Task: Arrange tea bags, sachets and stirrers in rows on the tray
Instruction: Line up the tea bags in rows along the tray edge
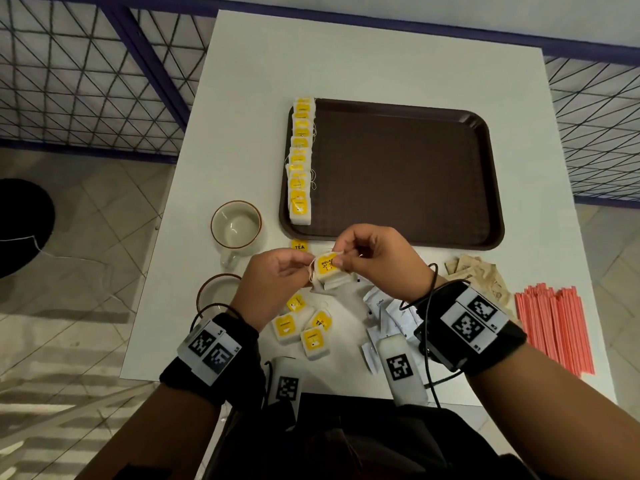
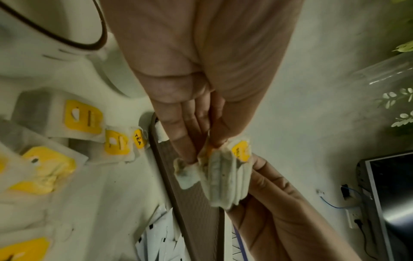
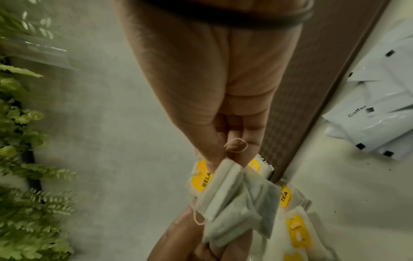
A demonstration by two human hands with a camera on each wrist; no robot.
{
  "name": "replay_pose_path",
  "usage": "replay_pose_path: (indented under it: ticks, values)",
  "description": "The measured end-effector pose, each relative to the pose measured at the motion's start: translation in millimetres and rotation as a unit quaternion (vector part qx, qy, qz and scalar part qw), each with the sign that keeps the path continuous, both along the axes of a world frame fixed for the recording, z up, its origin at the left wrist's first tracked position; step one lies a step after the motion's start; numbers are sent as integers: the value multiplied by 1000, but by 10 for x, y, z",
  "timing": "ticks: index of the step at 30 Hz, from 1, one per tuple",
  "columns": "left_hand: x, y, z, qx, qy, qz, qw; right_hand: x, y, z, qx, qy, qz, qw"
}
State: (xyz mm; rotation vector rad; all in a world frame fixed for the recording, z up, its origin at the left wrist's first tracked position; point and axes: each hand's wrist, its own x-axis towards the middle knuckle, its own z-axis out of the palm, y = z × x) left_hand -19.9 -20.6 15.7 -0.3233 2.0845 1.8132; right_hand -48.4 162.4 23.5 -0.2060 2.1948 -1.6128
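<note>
A brown tray (image 1: 398, 174) lies on the white table, with a row of yellow-tagged tea bags (image 1: 300, 161) along its left edge. Just in front of the tray's near edge, both hands hold a small bunch of tea bags (image 1: 329, 268) above the table. My left hand (image 1: 306, 268) pinches the bunch (image 2: 221, 178) from the left. My right hand (image 1: 341, 259) pinches its top and a loop of string (image 3: 235, 145). Several loose tea bags (image 1: 304, 327) lie below the hands. White sachets (image 1: 384, 317), brown sachets (image 1: 478, 275) and red stirrers (image 1: 554, 327) lie to the right.
Two cups stand left of the hands, one (image 1: 236, 225) beside the tray and one (image 1: 214, 292) partly behind my left wrist. A single yellow tea tag (image 1: 300, 245) lies by the tray's near left corner. The table's edges are close on the left and right.
</note>
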Motion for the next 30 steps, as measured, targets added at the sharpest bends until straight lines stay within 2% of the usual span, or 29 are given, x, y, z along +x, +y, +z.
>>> replay_pose_path:
  ticks: [10,15,18,20,24,30]
  values:
    - [-30,9,-38,-8,-4,17,1000,-14,-25,-33,7,21,-45,999]
    - [-34,-36,-108,-51,20,42,998,-15,95,-37,-75,-66,-146,984]
    - [-46,-33,-126,-54,36,63,996,31,53,-40,-113,-138,-142,974]
    - [-59,-23,-118,-37,42,73,996,80,-37,-57,-112,-156,-139,972]
    - [-80,8,-94,7,51,77,996,132,-167,-100,-72,-97,-141,983]
    - [-97,6,-66,32,68,84,994,146,-222,-87,-97,-56,-174,978]
